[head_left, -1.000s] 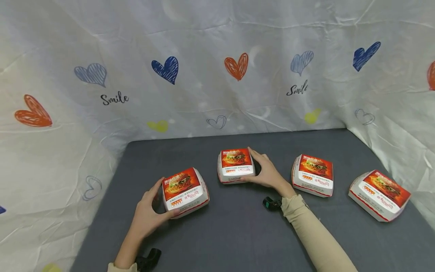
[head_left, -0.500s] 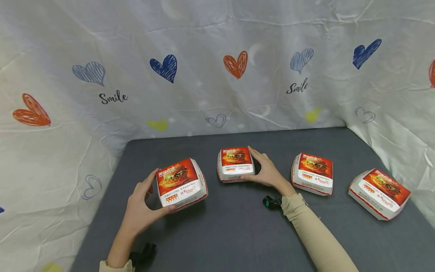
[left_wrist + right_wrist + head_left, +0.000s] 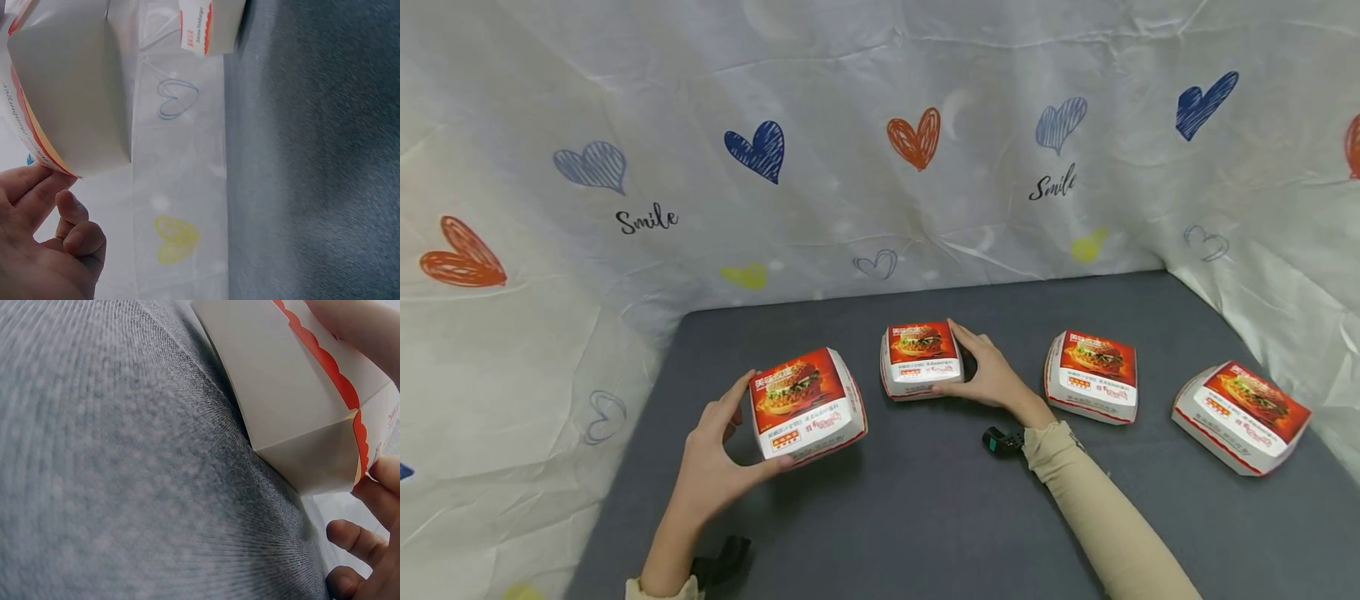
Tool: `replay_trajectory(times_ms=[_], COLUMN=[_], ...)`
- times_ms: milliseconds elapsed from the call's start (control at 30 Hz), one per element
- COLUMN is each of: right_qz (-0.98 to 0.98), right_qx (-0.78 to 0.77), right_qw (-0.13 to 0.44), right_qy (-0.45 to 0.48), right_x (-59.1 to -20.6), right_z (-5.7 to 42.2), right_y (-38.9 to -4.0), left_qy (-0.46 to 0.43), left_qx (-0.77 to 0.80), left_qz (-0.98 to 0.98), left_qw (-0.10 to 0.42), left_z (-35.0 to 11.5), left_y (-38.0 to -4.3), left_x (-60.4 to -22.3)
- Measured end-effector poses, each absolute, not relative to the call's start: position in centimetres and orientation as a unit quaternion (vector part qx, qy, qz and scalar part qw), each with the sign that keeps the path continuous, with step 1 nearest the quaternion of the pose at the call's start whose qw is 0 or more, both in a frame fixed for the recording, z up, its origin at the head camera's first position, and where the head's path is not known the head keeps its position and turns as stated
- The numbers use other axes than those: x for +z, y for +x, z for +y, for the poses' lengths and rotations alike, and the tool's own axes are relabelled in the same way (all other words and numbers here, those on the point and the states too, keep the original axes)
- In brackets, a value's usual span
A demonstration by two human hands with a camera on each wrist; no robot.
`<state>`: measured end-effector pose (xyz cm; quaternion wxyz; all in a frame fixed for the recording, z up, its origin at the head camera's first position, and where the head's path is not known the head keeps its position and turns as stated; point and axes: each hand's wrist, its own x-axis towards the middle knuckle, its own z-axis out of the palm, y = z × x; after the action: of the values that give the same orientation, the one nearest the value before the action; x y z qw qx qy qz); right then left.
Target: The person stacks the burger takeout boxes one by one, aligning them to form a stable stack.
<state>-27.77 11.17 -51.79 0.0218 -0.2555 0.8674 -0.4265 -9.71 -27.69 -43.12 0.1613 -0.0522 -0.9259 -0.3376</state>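
My left hand grips a burger box by its left side, thumb at the near edge and fingers at the far one. The box is white with a red burger picture on its lid. In the left wrist view its plain underside shows, raised off the table. At the back middle, a second burger box stands on the table, and my right hand holds it from the right between thumb and fingers. The right wrist view shows that box's white side against the cloth.
Two more burger boxes stand to the right, one box beyond my right wrist and another box nearer the right edge. The dark grey table meets a white curtain printed with hearts along its back and sides.
My left hand has lifted its burger box off the table and drawn it slightly up and left, then a little back right. The right hand and its box have stayed in place.
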Motion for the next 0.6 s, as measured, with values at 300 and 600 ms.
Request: replay_trajectory(times_ms=[300, 600], right_qz=[0.868, 0.869], right_qx=[-0.427, -0.426], right_qw=[0.009, 0.011], right_qy=[-0.252, -0.251], right_x=[-51.4, -51.6], right_z=[11.5, 11.3], right_y=[-28.2, -27.7], left_qy=[-0.065, -0.09], left_qx=[-0.343, -0.373], left_qz=[-0.921, -0.907], left_qw=[0.171, 0.171], left_z=[-26.6, -25.8], left_y=[-10.6, -9.8], left_x=[-42.0, -42.0])
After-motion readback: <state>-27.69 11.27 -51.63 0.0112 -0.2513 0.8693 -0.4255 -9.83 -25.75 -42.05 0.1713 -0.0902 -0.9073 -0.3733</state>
